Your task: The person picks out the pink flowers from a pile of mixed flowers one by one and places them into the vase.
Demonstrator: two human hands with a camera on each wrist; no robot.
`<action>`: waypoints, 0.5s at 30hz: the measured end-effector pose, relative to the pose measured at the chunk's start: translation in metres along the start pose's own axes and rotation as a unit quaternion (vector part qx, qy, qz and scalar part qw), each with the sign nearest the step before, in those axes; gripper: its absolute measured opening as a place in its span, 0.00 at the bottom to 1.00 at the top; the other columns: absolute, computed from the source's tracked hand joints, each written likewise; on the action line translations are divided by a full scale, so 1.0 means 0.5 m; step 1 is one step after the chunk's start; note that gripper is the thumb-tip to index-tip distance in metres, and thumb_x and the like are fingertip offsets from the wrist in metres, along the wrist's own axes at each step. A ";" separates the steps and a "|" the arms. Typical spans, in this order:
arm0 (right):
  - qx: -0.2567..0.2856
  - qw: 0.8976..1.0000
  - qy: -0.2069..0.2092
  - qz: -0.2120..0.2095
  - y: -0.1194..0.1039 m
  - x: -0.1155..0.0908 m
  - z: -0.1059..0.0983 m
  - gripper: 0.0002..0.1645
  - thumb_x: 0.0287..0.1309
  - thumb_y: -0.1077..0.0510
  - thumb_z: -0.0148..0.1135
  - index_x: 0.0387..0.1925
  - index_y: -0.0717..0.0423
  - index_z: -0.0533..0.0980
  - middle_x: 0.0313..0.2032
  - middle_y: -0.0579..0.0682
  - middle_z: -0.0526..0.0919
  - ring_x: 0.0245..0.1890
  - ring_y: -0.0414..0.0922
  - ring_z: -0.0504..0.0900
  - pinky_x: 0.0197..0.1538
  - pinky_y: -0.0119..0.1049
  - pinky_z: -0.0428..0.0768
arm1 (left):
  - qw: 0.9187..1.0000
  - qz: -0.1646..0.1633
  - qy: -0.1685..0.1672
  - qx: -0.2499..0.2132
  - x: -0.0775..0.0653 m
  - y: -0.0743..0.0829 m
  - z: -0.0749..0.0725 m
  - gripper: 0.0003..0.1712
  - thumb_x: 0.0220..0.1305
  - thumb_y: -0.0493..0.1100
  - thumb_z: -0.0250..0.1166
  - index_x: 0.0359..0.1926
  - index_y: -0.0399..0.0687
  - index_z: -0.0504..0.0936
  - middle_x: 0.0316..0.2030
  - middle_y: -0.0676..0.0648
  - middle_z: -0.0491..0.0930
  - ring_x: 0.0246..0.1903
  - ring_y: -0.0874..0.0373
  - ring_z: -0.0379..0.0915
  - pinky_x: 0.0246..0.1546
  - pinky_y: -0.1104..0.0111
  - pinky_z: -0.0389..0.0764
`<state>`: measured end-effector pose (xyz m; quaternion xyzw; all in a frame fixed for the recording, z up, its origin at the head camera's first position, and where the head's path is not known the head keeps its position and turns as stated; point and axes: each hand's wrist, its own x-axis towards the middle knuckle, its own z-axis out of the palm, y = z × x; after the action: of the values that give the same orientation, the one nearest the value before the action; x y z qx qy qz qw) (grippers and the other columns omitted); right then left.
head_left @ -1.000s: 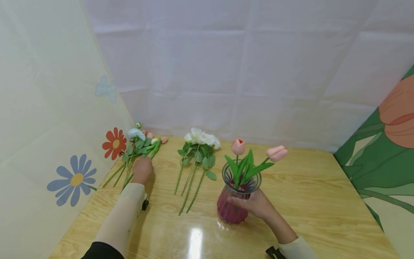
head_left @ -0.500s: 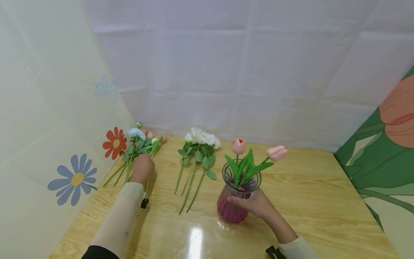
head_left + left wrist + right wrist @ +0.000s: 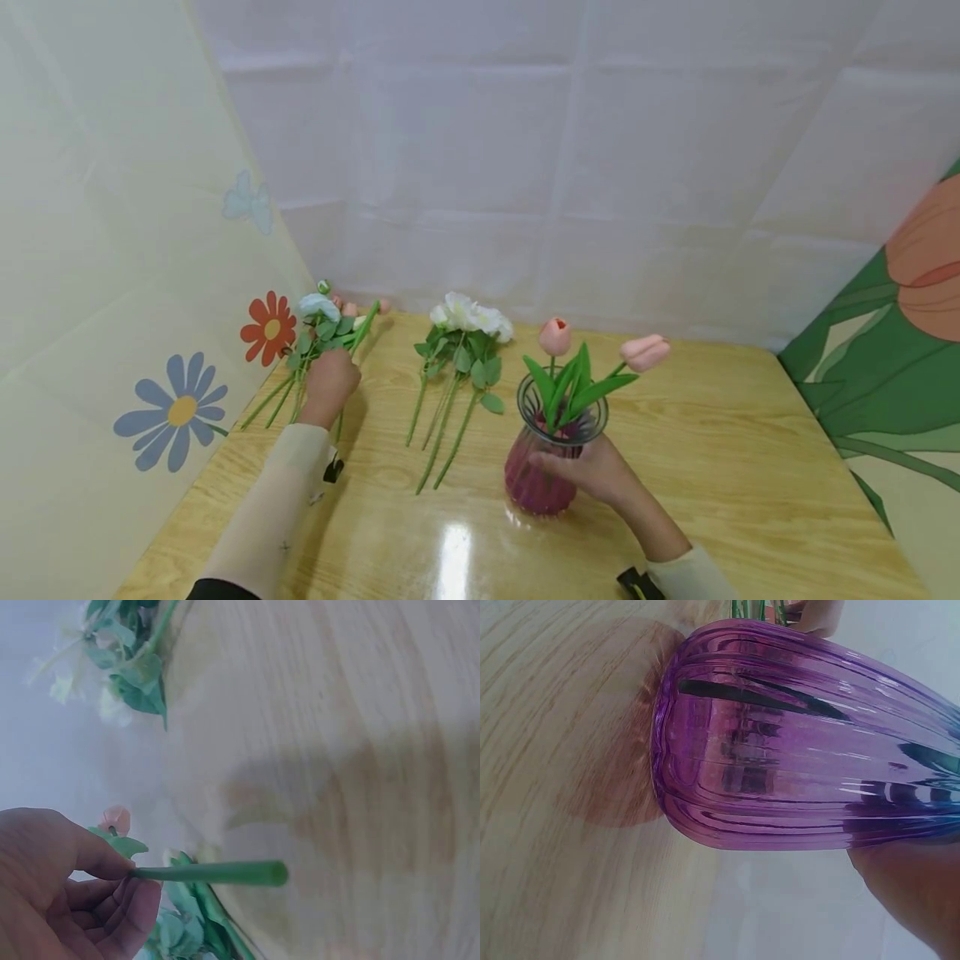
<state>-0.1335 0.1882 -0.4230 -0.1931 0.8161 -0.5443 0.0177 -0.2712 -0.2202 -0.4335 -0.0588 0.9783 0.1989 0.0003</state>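
My left hand (image 3: pixel 330 383) is at the flower pile on the left. In the left wrist view its thumb and fingers pinch the green stem of a pink tulip (image 3: pixel 116 819); the cut end points away from the hand. In the head view that stem's lower end shows below the hand. My right hand (image 3: pixel 596 471) grips the ribbed purple glass vase (image 3: pixel 538 483) around its side, thumb across the front. The vase stands upright on the table, with two pink tulips (image 3: pixel 555 337) and green leaves rising from its mouth. Their stems show through the glass in the right wrist view.
Under and beside my left hand lie a pale blue flower (image 3: pixel 319 307), pink blooms and green stems. Several white flowers (image 3: pixel 471 317) lie between that pile and the vase. The wooden table (image 3: pixel 720 433) meets a pale cloth backdrop (image 3: pixel 465 167) behind.
My left hand has moved slightly up and away, lifting the tulip stem a little from the pile. The right hand and the vase have stayed in place.
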 end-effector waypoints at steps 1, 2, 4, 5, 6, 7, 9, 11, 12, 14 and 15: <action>0.001 1.000 0.000 0.001 -0.001 0.000 0.000 0.43 0.55 0.57 0.76 0.69 0.59 0.66 0.57 0.56 0.82 0.57 0.55 0.81 0.62 0.44 0.77 | 1.000 0.002 0.002 -0.004 -0.002 0.004 -0.003 0.15 0.68 0.35 0.53 0.25 0.37 0.79 0.25 0.38 0.79 0.21 0.48 0.72 0.18 0.60 0.71; 0.003 1.000 0.001 0.000 -0.001 -0.001 0.000 0.43 0.55 0.58 0.76 0.69 0.59 0.66 0.57 0.56 0.82 0.57 0.55 0.80 0.61 0.43 0.77 | 1.000 0.004 0.003 -0.007 -0.004 0.008 -0.006 0.16 0.68 0.34 0.52 0.23 0.38 0.78 0.24 0.39 0.78 0.20 0.49 0.70 0.18 0.60 0.70; 0.005 1.000 0.001 0.002 -0.002 -0.001 0.000 0.43 0.55 0.58 0.76 0.69 0.59 0.65 0.57 0.57 0.81 0.58 0.55 0.80 0.61 0.40 0.77 | 1.000 0.010 0.011 -0.013 -0.008 0.019 -0.011 0.16 0.67 0.34 0.51 0.21 0.41 0.76 0.23 0.40 0.76 0.20 0.50 0.67 0.18 0.61 0.68; 0.004 1.000 0.001 0.002 -0.002 -0.001 0.001 0.43 0.55 0.58 0.76 0.69 0.59 0.65 0.57 0.57 0.81 0.58 0.55 0.80 0.61 0.40 0.77 | 1.000 0.014 0.018 -0.015 -0.011 0.024 -0.014 0.16 0.67 0.33 0.51 0.20 0.42 0.75 0.22 0.40 0.76 0.19 0.51 0.66 0.18 0.61 0.67; 0.004 1.000 0.002 0.003 -0.003 -0.002 0.001 0.43 0.55 0.58 0.76 0.69 0.59 0.65 0.57 0.57 0.81 0.57 0.55 0.80 0.61 0.40 0.77 | 0.999 0.018 0.024 -0.017 -0.013 0.029 -0.016 0.16 0.66 0.33 0.51 0.20 0.42 0.73 0.22 0.41 0.75 0.19 0.51 0.65 0.18 0.62 0.67; 0.004 1.000 0.003 0.003 -0.003 -0.002 0.001 0.44 0.55 0.58 0.76 0.69 0.59 0.65 0.57 0.57 0.81 0.57 0.55 0.80 0.61 0.40 0.77 | 0.999 0.021 0.030 -0.020 -0.015 0.035 -0.018 0.16 0.66 0.33 0.51 0.20 0.44 0.73 0.21 0.42 0.74 0.19 0.51 0.65 0.18 0.62 0.66; 0.002 1.000 0.003 0.001 -0.003 -0.002 0.002 0.43 0.55 0.58 0.76 0.69 0.59 0.65 0.57 0.57 0.81 0.57 0.54 0.81 0.61 0.42 0.77 | 0.998 0.025 0.040 -0.029 -0.020 0.047 -0.022 0.16 0.65 0.33 0.51 0.19 0.45 0.71 0.20 0.43 0.71 0.18 0.52 0.62 0.18 0.62 0.64; -0.001 1.000 0.004 -0.001 -0.004 -0.002 0.002 0.44 0.55 0.59 0.76 0.69 0.60 0.65 0.57 0.57 0.81 0.57 0.52 0.81 0.62 0.44 0.77 | 0.998 0.033 0.053 -0.032 -0.023 0.057 -0.025 0.17 0.64 0.32 0.51 0.18 0.46 0.69 0.18 0.44 0.69 0.17 0.52 0.61 0.17 0.63 0.63; 0.000 1.000 0.005 -0.001 -0.004 -0.002 0.002 0.44 0.55 0.59 0.76 0.69 0.60 0.65 0.57 0.57 0.81 0.57 0.52 0.81 0.62 0.45 0.77 | 0.997 0.039 0.059 -0.031 -0.024 0.061 -0.027 0.17 0.64 0.32 0.50 0.18 0.47 0.68 0.17 0.45 0.68 0.17 0.53 0.60 0.17 0.63 0.62; -0.001 1.000 0.004 -0.003 -0.004 -0.002 0.002 0.44 0.55 0.59 0.76 0.69 0.60 0.65 0.57 0.58 0.81 0.57 0.52 0.81 0.62 0.46 0.77 | 0.996 0.050 0.070 -0.029 -0.027 0.069 -0.030 0.18 0.64 0.31 0.50 0.17 0.47 0.68 0.16 0.45 0.67 0.17 0.53 0.59 0.18 0.63 0.62; -0.001 1.000 0.003 -0.003 -0.005 -0.002 0.002 0.44 0.55 0.59 0.76 0.70 0.60 0.64 0.57 0.58 0.81 0.57 0.52 0.81 0.62 0.46 0.77 | 0.995 0.057 0.076 -0.027 -0.028 0.072 -0.031 0.18 0.64 0.31 0.50 0.17 0.47 0.68 0.16 0.45 0.67 0.17 0.53 0.59 0.18 0.62 0.62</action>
<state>-0.1318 0.1869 -0.4215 -0.1943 0.8159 -0.5444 0.0134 -0.2613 -0.1915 -0.4050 -0.0181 0.9714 0.2202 -0.0867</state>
